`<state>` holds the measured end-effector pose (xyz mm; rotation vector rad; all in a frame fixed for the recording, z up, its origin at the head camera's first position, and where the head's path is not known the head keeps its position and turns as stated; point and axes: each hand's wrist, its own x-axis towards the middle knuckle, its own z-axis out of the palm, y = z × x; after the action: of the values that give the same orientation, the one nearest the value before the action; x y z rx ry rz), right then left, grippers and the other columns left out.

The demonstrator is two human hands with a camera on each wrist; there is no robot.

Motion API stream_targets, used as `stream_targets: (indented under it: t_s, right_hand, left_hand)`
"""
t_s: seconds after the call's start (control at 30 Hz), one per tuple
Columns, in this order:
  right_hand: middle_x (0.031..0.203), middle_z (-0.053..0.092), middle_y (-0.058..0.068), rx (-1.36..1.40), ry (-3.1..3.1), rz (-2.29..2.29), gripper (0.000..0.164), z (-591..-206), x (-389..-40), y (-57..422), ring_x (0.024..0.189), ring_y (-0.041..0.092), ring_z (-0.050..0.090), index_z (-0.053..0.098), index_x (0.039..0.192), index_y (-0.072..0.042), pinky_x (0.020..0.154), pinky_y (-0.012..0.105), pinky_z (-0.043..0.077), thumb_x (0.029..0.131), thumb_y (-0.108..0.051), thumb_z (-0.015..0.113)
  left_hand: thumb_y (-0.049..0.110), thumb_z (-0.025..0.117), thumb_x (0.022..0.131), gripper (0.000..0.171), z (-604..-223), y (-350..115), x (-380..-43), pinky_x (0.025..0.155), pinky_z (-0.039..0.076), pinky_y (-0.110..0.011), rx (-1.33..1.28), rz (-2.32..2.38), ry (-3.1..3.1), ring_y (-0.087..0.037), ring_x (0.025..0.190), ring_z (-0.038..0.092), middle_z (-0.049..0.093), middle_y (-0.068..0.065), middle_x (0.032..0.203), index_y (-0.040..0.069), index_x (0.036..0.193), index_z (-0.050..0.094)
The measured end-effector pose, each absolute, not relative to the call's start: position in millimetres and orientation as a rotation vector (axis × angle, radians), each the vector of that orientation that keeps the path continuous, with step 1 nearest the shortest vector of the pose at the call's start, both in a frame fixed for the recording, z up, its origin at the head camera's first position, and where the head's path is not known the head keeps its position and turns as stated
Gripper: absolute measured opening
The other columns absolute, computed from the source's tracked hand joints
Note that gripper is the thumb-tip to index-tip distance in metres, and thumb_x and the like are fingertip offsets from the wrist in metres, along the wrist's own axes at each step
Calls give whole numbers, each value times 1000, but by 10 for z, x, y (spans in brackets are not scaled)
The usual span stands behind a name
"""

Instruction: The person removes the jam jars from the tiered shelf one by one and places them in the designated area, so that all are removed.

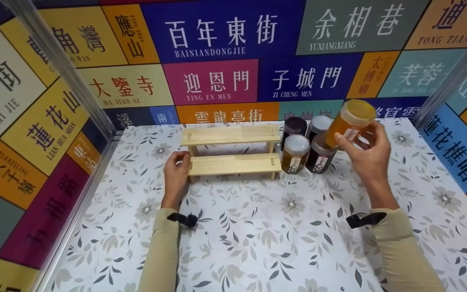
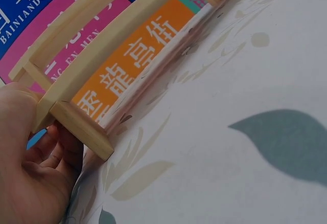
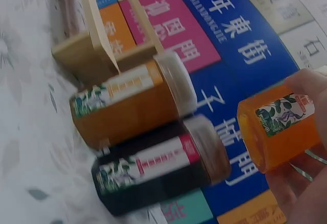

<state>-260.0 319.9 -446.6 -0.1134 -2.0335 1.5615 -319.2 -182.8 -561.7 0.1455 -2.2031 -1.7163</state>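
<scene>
My left hand (image 1: 176, 166) grips the left end of a two-tier light wooden shelf (image 1: 233, 163). In the left wrist view, its fingers curl beside the shelf's leg (image 2: 84, 129). My right hand (image 1: 373, 156) holds an amber jar (image 1: 345, 125), tilted and raised off the table, with a label on its side. Just below and left of it stand several lidded jars: an amber jar (image 1: 295, 160) and a dark jar (image 1: 320, 160) in front, with a dark jar (image 1: 292, 126) and a white-lidded jar (image 1: 319, 123) partly hidden behind.
A white cloth with grey leaf and flower prints (image 1: 249, 235) covers the table. Behind it and at both sides rise panels of coloured street-name signs (image 1: 217, 81). The jars stand close to the shelf's right end.
</scene>
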Motion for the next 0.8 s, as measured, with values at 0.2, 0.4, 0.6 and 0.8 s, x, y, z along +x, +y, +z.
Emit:
stream_targets:
  t_s: [0.2, 0.4, 0.6, 0.8]
  right_hand:
    - [154, 55, -1, -285, -2081, 1558, 75, -4492, -2575, 3428, 139, 18, 57, 51, 155, -29, 120, 38, 50, 91, -35, 89]
    - [156, 51, -1, -360, -2168, 1536, 78, -4646, -2620, 3589, 140, 16, 54, 46, 157, -27, 119, 38, 50, 92, -39, 88]
    - [155, 48, 0, -381, -2246, 1562, 82, -4878, -2676, 3736, 137, 16, 51, 42, 159, -21, 110, 30, 51, 92, -40, 87]
    - [162, 41, 8, -393, -2389, 1561, 91, -5066, -2708, 3812, 143, 23, 47, 33, 162, -14, 112, 34, 47, 93, -44, 85]
  left_hand:
    - [17, 63, 109, 20, -5631, -1824, -3199, 87, 53, -24, 129, -1720, -2190, -23, 107, 66, 70, -16, 118, 3, 120, 72]
    - [19, 60, 111, 21, -5627, -1838, -3186, 92, 53, -30, 136, -1688, -2216, -24, 109, 66, 70, -16, 119, 3, 121, 71]
    - [20, 58, 112, 24, -5625, -1835, -3185, 93, 53, -34, 146, -1707, -2230, -25, 110, 66, 69, -17, 121, 3, 123, 70]
    - [18, 60, 111, 23, -5613, -1827, -3187, 94, 54, -34, 160, -1687, -2242, -26, 111, 66, 70, -18, 121, 2, 122, 70]
